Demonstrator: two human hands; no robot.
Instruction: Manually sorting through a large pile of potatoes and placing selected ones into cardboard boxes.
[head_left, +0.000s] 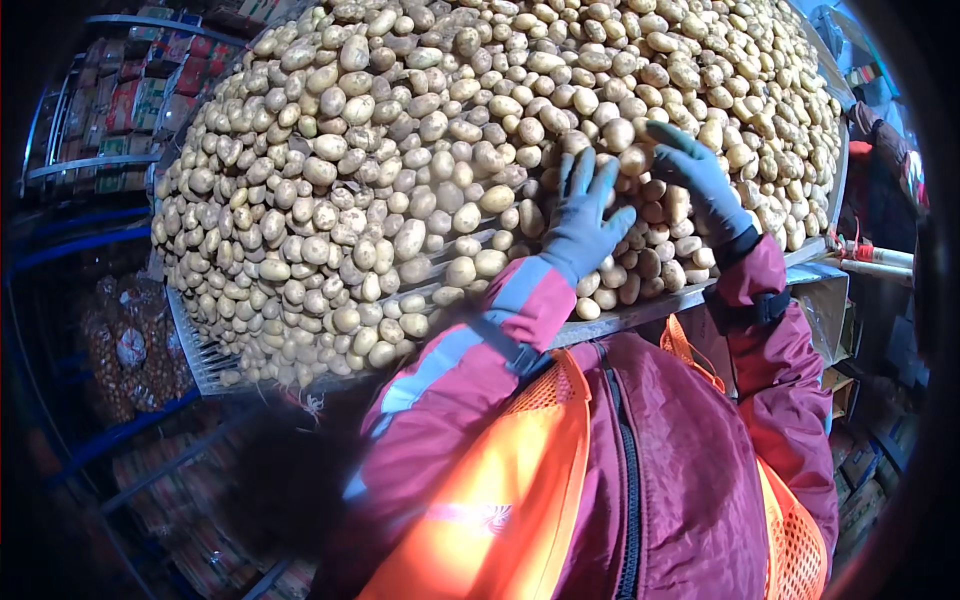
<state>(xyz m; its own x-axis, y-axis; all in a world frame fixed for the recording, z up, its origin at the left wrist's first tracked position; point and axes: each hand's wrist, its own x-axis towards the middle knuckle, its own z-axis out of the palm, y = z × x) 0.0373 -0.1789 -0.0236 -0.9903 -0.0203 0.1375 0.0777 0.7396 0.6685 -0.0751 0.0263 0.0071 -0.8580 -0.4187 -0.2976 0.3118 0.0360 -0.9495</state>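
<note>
A large heap of potatoes (420, 150) spreads before me on a slatted rack (450, 251). My left hand (581, 225), in a grey-blue glove, lies palm down over the heap near its front edge, fingers apart and nothing visibly gripped. To its right is my right hand (697, 176), gloved the same way, its fingers pointing left, apart from one another. A potato (636, 160) lies between the fingertips of both hands, with another potato (619, 135) just beyond. The palm sides of both hands are hidden.
A metal edge (637, 311) borders the heap close to my body. White poles (874, 262) stick out at right, near another person's sleeve (889, 139). Net bags (131, 349) stand at left. Cartons (139, 105) fill racks behind them.
</note>
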